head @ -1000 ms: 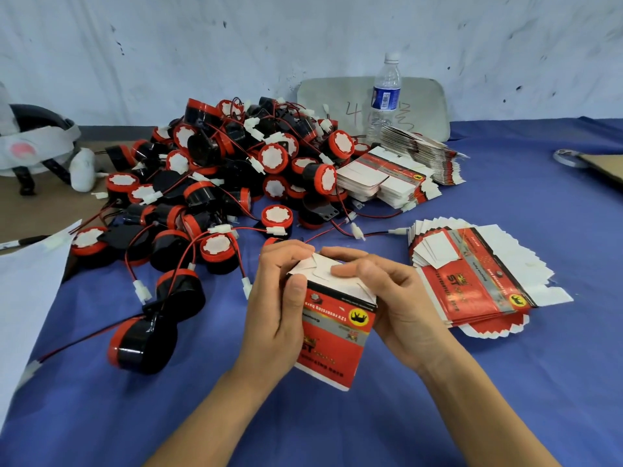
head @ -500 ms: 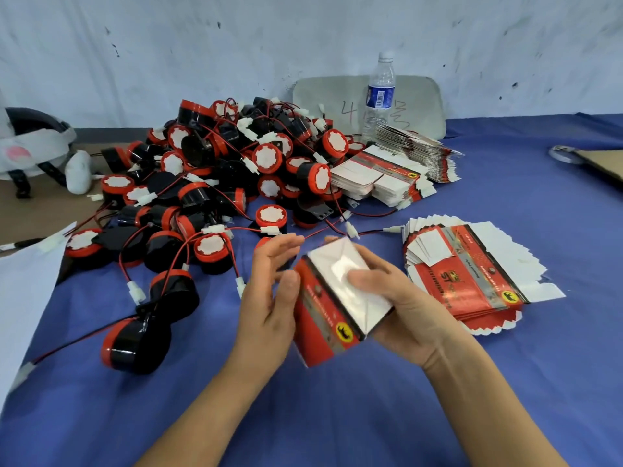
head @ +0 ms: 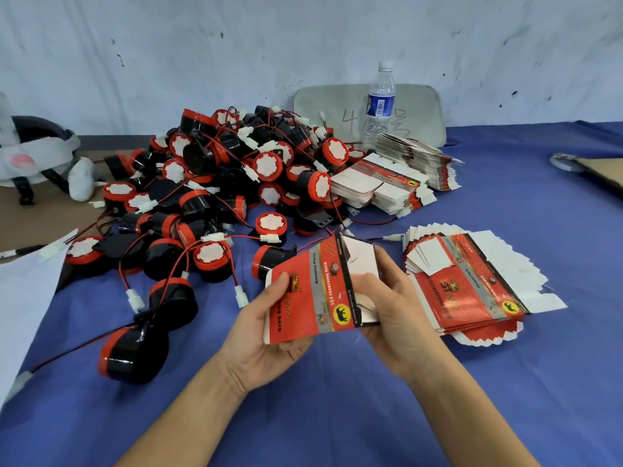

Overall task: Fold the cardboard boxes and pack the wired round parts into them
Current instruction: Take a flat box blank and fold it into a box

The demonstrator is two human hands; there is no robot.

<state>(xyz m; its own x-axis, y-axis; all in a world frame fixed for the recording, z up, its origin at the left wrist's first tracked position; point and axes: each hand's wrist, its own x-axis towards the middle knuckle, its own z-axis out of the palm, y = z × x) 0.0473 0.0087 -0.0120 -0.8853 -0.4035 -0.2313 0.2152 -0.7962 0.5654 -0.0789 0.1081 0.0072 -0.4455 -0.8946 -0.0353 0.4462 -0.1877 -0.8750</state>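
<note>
**Cardboard box** (head: 313, 294): red and grey print, partly erected. It is held clear of the worktop (head: 505, 399), above its near middle. It is tilted, with the printed face turned upward and the white flapped end directed toward the right hand. This attitude is judged to be chosen so that the end flaps can be tucked while the body is kept square.

**Left hand** (head: 266, 335): clamped on the box's left end, with the thumb laid on the red face and the fingers curled beneath. The body is thereby steadied.

**Right hand** (head: 391, 311): closed on the box's right end, with the thumb pressed on a white flap and the fingers wrapped behind. Whether the flap is fully seated cannot be told.

**Wired round parts** (head: 236, 183): black bodies with red rims, heaped toward the far left of the worktop, with red wires and white plugs tangled among them. No part is seen in the held box, so packing of this box is judged not yet begun.

**Flat box blanks** (head: 472, 284): a fanned stack laid just beside the right hand, judged to be kept there for ready picking.

**Further stacks** (head: 381, 187): set at the far middle, against the heap.

**Water bottle** (head: 379, 102): upright at the far edge, before a grey board (head: 424, 112).
</note>
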